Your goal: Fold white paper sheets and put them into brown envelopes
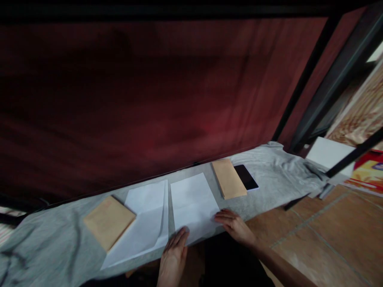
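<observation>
Gently, steady the white paper sheet point(193, 199) with light, even pressure from both sides, so its faint crease lies flat and its edges sit square on the cloth-covered bench point(277, 171). The sheet lies mostly beyond your fingers: your left hand point(174, 255) touches it near the near-left corner, your right hand point(235, 228) along the right edge. Each hand's fingers lie close together; whether either thumb pinches the paper from beneath, this view cannot tell.
</observation>
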Motion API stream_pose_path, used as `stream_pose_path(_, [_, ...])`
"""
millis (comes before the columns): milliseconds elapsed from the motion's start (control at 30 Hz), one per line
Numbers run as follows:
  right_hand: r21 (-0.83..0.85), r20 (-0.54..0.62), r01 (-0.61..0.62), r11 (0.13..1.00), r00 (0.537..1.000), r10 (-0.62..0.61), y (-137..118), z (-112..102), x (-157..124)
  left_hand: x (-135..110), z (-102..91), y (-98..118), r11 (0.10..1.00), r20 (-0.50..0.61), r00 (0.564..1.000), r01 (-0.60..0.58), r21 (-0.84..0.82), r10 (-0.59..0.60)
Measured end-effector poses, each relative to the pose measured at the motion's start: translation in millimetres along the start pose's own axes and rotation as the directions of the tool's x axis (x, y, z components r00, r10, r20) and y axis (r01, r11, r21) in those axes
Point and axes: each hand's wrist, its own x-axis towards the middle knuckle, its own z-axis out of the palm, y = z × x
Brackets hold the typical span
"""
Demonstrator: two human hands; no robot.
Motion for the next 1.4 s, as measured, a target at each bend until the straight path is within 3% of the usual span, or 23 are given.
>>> stream_pose_path(200, [0.086, -0.036, -0.063, 0.994, 0.997, 0.066, 1, 2, 1, 4, -7.3, -17, 0.947, -0.063, 0.987, 0.124, -0.295, -0.149])
stream_pose_path(333, [0.067, -0.005, -0.031, 0.997, 0.999, 0.032, 8, 1, 5, 6, -6.8, -19, 0.870, -0.041, 0.964, 0.217, -0.443, -0.262])
stream_pose_path(467, [0.123, 0.002, -0.056, 0.991, 0.998, 0.057, 9, -5, 12, 9, -5.5, -20, 0.847, 0.003, 0.964, 0.234, -0.477, -0.265])
stream_pose_path(633, [0.283, -0.047, -0.178, 0.942, 0.979, 0.199, 3, -7, 17, 22, -7.5, -23, 0.821, 0.053, 0.954, 0.282, -0.496, -0.296])
stream_pose_path(833, [0.318, -0.035, -0.170, 0.933, 0.981, 0.191, 4, -6, 17, 29, -17.3, -18, 0.754, 0.085, 0.889, 0.429, -0.498, -0.450])
stream_pose_path(1000, [0.249, -0.159, -0.252, 0.935, 0.942, 0.297, 14, 9, 25, 41, -26.4, -12, 0.676, 0.048, 0.857, 0.437, -0.594, -0.513])
stream_pose_path(1233, [0.047, -0.361, -0.366, 0.929, 0.861, 0.357, 13, 26, 57, 86, -27.7, -13, 0.441, 0.074, 0.771, 0.437, -0.784, -0.632])
stream_pose_path(1400, [-0.055, -0.373, -0.400, 0.915, 0.858, 0.353, 10, 31, 70, 90, -12.9, -18, 0.464, 0.029, 0.718, 0.480, -0.745, -0.695])
